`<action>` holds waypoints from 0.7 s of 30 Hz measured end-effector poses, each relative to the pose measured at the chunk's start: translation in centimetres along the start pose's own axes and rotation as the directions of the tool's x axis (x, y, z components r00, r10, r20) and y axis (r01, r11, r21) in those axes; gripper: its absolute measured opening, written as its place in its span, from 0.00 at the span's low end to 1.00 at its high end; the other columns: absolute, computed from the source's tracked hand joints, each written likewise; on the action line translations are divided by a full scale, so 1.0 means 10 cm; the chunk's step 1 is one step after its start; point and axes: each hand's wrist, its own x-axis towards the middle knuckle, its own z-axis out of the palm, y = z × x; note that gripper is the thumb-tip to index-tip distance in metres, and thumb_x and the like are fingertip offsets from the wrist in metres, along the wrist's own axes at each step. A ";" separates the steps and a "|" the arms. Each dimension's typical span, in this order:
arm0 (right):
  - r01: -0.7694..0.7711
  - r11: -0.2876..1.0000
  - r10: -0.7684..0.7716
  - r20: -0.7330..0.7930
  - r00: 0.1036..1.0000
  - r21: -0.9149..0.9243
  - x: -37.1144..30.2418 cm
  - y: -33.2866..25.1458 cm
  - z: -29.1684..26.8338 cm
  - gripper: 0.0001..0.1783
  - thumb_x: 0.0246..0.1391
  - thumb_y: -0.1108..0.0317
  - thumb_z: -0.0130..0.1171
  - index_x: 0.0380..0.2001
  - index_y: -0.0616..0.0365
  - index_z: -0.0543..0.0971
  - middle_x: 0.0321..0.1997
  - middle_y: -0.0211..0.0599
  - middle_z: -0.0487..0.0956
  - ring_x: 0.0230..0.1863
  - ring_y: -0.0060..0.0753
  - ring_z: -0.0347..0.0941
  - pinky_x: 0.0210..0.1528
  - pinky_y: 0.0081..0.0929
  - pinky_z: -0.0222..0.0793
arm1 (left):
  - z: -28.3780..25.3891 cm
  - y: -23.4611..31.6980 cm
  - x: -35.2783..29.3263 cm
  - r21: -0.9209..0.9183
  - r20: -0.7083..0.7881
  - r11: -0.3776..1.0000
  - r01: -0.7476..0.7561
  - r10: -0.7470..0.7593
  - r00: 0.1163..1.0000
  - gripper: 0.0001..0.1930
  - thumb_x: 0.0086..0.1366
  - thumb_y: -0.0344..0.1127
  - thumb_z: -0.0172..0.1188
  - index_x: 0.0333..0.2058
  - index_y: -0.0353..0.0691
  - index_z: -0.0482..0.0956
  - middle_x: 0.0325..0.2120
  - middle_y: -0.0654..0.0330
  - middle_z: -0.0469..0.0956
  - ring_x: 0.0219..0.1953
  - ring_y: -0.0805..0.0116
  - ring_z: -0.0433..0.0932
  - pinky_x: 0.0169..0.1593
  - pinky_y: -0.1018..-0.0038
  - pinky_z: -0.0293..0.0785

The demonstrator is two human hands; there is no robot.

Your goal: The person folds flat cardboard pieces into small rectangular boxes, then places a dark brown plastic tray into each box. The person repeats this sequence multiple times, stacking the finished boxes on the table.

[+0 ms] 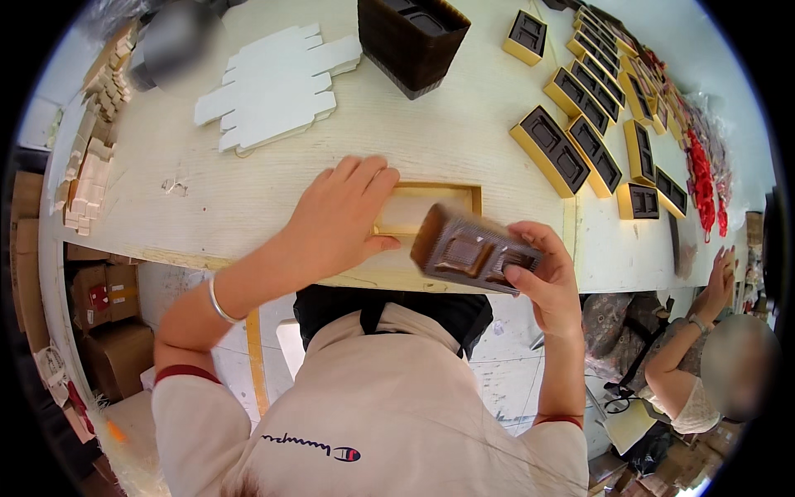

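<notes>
At the frame's centre, above a pale wooden bench point(248, 186), the right hand point(551, 277) grips a brown plastic two-well tray point(465, 255) near a shallow golden cardboard box point(478, 199) clasped by the left hand point(339, 215), brown cardboard cartons point(116, 356) standing lower left.

The left hand point(344, 211) arches palm down inside the near edge of the table point(464, 141), thumb spread from its fingers. Over that edge, the right hand point(545, 280) grips with thumb and fingers

Your brown tray point(474, 250) looks glossy plastic, the near box point(478, 199) gold paperboard, the far-left blanks point(277, 89) matt white card, your bangle point(217, 301) shiny metal.
</notes>
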 end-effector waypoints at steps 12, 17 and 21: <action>-0.185 0.815 0.265 0.068 0.962 -0.549 0.61 -0.48 0.19 0.19 0.57 0.62 0.56 0.48 0.60 0.74 0.24 0.36 0.76 0.21 0.21 0.69 0.17 0.20 0.64 | 0.16 0.29 -0.19 -0.476 0.054 0.860 0.184 -0.181 0.982 0.40 0.52 0.35 0.70 0.62 0.43 0.58 0.54 0.53 0.64 0.42 0.52 0.75 0.38 0.66 0.76; -0.100 0.562 0.270 0.068 0.960 -0.821 0.71 -0.47 0.21 0.22 0.61 0.55 0.54 0.51 0.60 0.72 0.31 0.42 0.79 0.31 0.29 0.75 0.35 0.25 0.72 | 0.15 0.32 -0.16 -0.547 0.124 0.803 0.235 -0.200 0.972 0.38 0.54 0.29 0.67 0.62 0.42 0.58 0.56 0.54 0.64 0.43 0.57 0.76 0.35 0.72 0.78; 0.069 0.551 0.232 0.232 0.945 -0.832 0.56 -0.52 0.19 0.29 0.58 0.55 0.58 0.59 0.58 0.67 0.46 0.46 0.77 0.44 0.39 0.75 0.49 0.30 0.68 | 0.23 0.29 -0.17 -0.504 0.088 0.838 0.211 -0.193 0.977 0.36 0.57 0.31 0.65 0.63 0.42 0.59 0.53 0.54 0.65 0.39 0.57 0.75 0.35 0.70 0.76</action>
